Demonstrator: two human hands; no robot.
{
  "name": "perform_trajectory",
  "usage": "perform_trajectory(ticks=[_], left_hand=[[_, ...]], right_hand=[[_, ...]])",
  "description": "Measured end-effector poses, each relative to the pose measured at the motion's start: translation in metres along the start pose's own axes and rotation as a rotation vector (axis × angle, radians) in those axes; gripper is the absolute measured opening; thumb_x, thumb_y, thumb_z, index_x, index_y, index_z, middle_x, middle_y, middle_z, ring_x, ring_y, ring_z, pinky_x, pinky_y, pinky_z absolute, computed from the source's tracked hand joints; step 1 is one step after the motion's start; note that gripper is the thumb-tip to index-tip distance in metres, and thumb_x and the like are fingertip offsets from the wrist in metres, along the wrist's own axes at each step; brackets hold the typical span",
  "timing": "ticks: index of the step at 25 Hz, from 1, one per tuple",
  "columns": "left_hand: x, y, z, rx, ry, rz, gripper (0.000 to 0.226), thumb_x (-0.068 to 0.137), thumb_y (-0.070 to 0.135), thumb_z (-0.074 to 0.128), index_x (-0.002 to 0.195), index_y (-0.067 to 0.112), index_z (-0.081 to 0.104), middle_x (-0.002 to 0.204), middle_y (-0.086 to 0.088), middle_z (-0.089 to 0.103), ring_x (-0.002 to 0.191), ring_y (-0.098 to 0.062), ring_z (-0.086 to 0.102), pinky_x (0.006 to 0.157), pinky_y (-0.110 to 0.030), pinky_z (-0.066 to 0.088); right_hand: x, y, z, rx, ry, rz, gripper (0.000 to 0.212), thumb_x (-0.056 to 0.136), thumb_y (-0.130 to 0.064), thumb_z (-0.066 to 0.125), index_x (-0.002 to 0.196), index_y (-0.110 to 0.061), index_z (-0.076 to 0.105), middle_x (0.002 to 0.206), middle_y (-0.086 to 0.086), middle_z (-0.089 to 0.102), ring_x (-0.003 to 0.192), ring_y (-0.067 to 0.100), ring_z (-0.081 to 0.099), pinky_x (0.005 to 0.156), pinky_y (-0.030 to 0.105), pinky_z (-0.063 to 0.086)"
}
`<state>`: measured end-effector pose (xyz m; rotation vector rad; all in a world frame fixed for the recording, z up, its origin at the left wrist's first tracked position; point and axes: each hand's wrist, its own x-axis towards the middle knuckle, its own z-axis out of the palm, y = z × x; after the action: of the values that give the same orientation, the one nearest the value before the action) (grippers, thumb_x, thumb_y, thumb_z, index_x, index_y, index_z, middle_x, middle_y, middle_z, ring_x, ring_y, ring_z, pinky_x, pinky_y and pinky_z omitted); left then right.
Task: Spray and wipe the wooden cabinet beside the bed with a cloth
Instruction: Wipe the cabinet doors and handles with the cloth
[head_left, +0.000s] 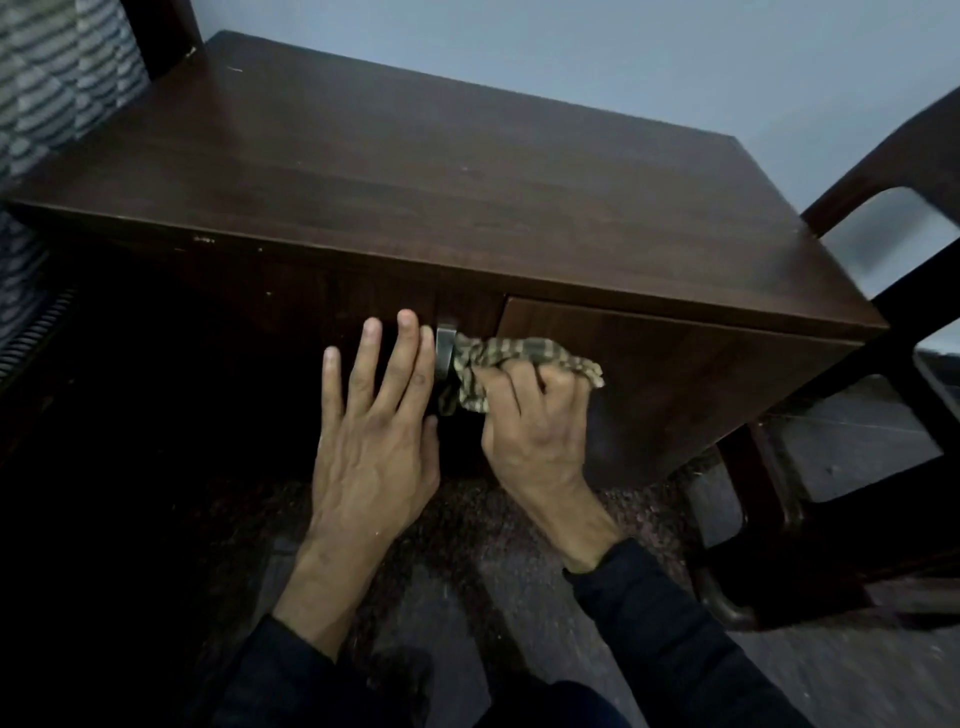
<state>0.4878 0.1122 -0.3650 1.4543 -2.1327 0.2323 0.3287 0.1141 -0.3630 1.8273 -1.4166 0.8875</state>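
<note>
- Occupying the middle of the view: the dark wooden cabinet (415, 171), its far edge sitting against a pale wall (571, 52).
- Looking down on the cabinet from above and in front; the top panel sloping away toward the far side, the front face lying in deep shadow on the left.
- Gripping a checked cloth (524, 353) in the right hand (535, 431), fingers curling round the bunched fabric and clamping it in the fist.
- Pressing the left end of the cloth against the metal handle (445, 348) on the cabinet front, just below the top edge.
- Laying the left hand (371, 441) flat on the shadowed front face just left of the handle, fingers straight and spread apart, holding nothing.
- Placing the left index finger directly beside the handle; not possible to tell whether touching.
- Showing a lighter brown door panel (675, 374) right of the handle, behind the right hand.
- Reaching in from the near edge with both forearms, dark sleeves (675, 649) ending at the wrists.
- Lying on the floor below the hands: a dark speckled rug (467, 514).
- Standing near the cabinet's right side: a dark wooden chair frame (883, 166).
- Appearing at the far left, beside the cabinet's left end: bedding (62, 78) with a grey and white wavy pattern.
</note>
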Motion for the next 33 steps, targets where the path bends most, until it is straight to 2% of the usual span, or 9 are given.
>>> perform_trajectory(ticks=[2, 6, 11, 15, 18, 21, 25, 29, 33], left_hand=[[0.000, -0.005, 0.000, 0.019, 0.025, 0.014, 0.083, 0.086, 0.022, 0.051, 0.160, 0.015, 0.014, 0.169, -0.001, 0.002, 0.156, -0.026, -0.004, 0.124, -0.054, 0.001], [0.003, -0.010, 0.001, 0.025, 0.010, 0.034, 0.087, 0.086, 0.014, 0.056, 0.161, 0.017, 0.012, 0.170, 0.001, 0.002, 0.155, -0.026, -0.007, 0.124, -0.054, -0.003], [0.001, -0.010, -0.005, 0.026, 0.000, 0.034, 0.093, 0.083, 0.012, 0.063, 0.161, 0.017, 0.012, 0.170, 0.001, 0.001, 0.155, -0.027, -0.006, 0.124, -0.053, -0.004], [0.002, -0.010, -0.002, 0.040, -0.013, 0.040, 0.096, 0.080, 0.009, 0.063, 0.161, 0.016, 0.012, 0.170, 0.000, 0.002, 0.156, -0.027, -0.005, 0.124, -0.053, -0.004], [0.001, -0.011, -0.006, 0.059, -0.012, 0.045, 0.097, 0.079, 0.009, 0.064, 0.161, 0.017, 0.012, 0.170, 0.000, 0.002, 0.156, -0.028, -0.004, 0.124, -0.054, -0.003], [0.002, -0.012, -0.003, 0.038, -0.008, 0.043, 0.099, 0.078, 0.008, 0.064, 0.161, 0.016, 0.011, 0.170, 0.000, 0.000, 0.156, -0.028, -0.005, 0.124, -0.054, -0.004], [0.000, -0.006, -0.005, 0.021, -0.028, 0.019, 0.098, 0.081, 0.010, 0.065, 0.161, 0.015, 0.009, 0.170, 0.000, -0.003, 0.155, -0.027, -0.007, 0.124, -0.054, -0.004], [0.002, -0.007, -0.008, 0.006, -0.035, 0.025, 0.095, 0.082, 0.014, 0.064, 0.161, 0.015, 0.011, 0.169, 0.000, 0.000, 0.155, -0.027, -0.006, 0.124, -0.054, -0.004], [0.001, -0.005, -0.008, 0.009, -0.031, 0.023, 0.094, 0.084, 0.015, 0.064, 0.161, 0.016, 0.010, 0.169, 0.000, -0.001, 0.155, -0.028, -0.004, 0.123, -0.054, -0.003]], right_hand=[[-0.002, 0.001, 0.005, -0.107, 0.021, -0.030, 0.037, 0.106, -0.012, 0.036, 0.097, -0.018, 0.071, 0.092, 0.004, 0.068, 0.085, 0.026, 0.043, 0.068, 0.044, 0.048], [0.024, 0.003, 0.024, -0.064, 0.224, 0.148, 0.017, 0.102, -0.005, 0.042, 0.103, -0.016, 0.055, 0.101, 0.007, 0.045, 0.086, 0.029, 0.044, 0.076, 0.045, 0.039], [-0.001, 0.013, 0.024, -0.143, 0.165, -0.053, 0.017, 0.101, -0.004, 0.039, 0.098, -0.017, 0.049, 0.102, 0.007, 0.040, 0.089, 0.027, 0.040, 0.077, 0.045, 0.038], [0.020, 0.010, 0.021, 0.011, 0.222, 0.221, 0.021, 0.094, 0.001, 0.041, 0.105, -0.014, 0.050, 0.105, 0.009, 0.040, 0.089, 0.029, 0.043, 0.080, 0.047, 0.037], [-0.004, 0.000, 0.016, 0.086, 0.208, 0.139, 0.027, 0.086, 0.012, 0.050, 0.102, -0.009, 0.048, 0.104, 0.010, 0.040, 0.088, 0.029, 0.043, 0.081, 0.043, 0.039], [-0.020, -0.002, -0.007, 0.419, 0.195, 0.416, 0.023, 0.089, 0.005, 0.052, 0.108, -0.008, 0.049, 0.107, 0.012, 0.053, 0.099, 0.020, 0.054, 0.092, 0.024, 0.044], [-0.031, 0.000, -0.028, 0.713, 0.212, 1.015, 0.046, 0.091, -0.005, 0.048, 0.118, -0.040, 0.059, 0.112, -0.003, 0.064, 0.107, 0.009, 0.062, 0.095, 0.032, 0.051], [-0.027, -0.014, -0.023, 0.763, -0.098, 0.817, 0.023, 0.097, -0.020, 0.068, 0.119, -0.012, 0.064, 0.108, 0.001, 0.059, 0.101, 0.006, 0.060, 0.086, 0.020, 0.048], [-0.016, -0.006, -0.011, 0.985, -0.034, 1.012, 0.008, 0.094, -0.011, 0.072, 0.101, -0.015, 0.072, 0.096, 0.001, 0.075, 0.090, 0.012, 0.069, 0.081, 0.034, 0.057]])
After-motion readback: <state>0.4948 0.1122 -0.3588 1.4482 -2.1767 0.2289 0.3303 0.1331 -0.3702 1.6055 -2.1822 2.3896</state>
